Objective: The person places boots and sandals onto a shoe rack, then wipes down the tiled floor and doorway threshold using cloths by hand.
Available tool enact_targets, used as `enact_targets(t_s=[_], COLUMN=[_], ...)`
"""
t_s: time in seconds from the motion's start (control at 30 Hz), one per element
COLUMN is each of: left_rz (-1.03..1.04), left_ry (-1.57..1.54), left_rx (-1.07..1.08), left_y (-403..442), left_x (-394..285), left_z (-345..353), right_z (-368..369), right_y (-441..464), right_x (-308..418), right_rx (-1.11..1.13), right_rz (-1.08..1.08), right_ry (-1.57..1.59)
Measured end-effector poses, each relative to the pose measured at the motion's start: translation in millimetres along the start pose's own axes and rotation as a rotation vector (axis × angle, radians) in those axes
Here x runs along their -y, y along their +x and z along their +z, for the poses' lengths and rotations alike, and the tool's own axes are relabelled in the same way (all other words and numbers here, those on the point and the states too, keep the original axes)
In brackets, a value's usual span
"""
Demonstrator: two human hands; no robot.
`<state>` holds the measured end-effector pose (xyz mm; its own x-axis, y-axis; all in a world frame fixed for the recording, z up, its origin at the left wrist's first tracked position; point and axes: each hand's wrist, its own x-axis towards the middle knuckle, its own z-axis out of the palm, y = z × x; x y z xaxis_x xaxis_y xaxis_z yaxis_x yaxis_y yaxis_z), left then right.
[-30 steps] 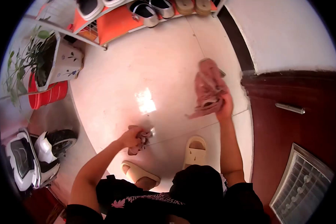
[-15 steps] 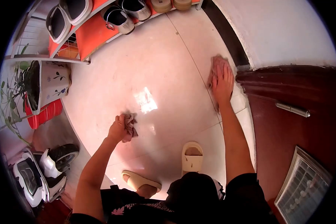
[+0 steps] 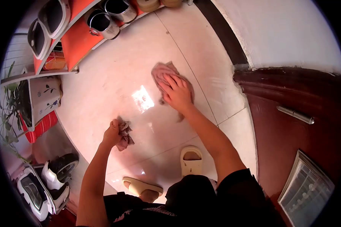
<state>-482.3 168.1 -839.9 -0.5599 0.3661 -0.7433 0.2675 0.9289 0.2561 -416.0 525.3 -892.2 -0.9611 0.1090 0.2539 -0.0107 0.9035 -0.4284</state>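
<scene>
A pink cloth (image 3: pixel 161 71) lies spread on the floor (image 3: pixel 98 75), a greyer rag (image 3: pixel 125 139) (crumpled) in the left hand (image 3: pixel 111 134).

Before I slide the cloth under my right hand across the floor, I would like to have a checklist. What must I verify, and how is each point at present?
1. Right hand placed on the cloth: ok, fingers lie over it.
2. Cloth lying smooth: not ok, its edges are creased.
3. Left hand gripping the second cloth: ok, held bunched.
4. Slippers apart from both cloths: ok, they are at your feet.
5. Silver shoes off the floor: ok, they sit on the rack.
6. Floor dry: cannot tell, the shine may be only reflected light.
</scene>
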Motion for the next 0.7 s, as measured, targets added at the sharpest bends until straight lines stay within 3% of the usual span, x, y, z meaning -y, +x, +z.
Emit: enact_targets(t_s=[0.07,0.13,0.2,0.33,0.4,0.53,0.7], left_rz=[0.017,0.039,0.032,0.056,0.062,0.161,0.256], left_ry=[-0.013,0.012,0.006,0.036,-0.025,-0.198,-0.250], left_rx=[-0.012,-0.016,0.011,0.058,0.021,0.016,0.048], left_y=[1,5,7,13,12,22,11], left_x=[4,10,6,10,16,44,16], left_z=[2,5,-3,0,4,19,-1], right_z=[-21,-45,-83,-78,-78,-91,-100], right_y=[-17,-28,-15,2,-4,-81,-138], right_x=[-19,-58,-81,-141,-138,-112,-79], right_rx=[0.039,-0.125,-0.308,-0.270,-0.182,-0.108,-0.095], right_rz=[-0.026,0.104,0.218,0.463,0.575,0.529,0.503], right_ry=[-0.012,0.005,-0.218,-0.399,-0.397,-0.356,-0.349])
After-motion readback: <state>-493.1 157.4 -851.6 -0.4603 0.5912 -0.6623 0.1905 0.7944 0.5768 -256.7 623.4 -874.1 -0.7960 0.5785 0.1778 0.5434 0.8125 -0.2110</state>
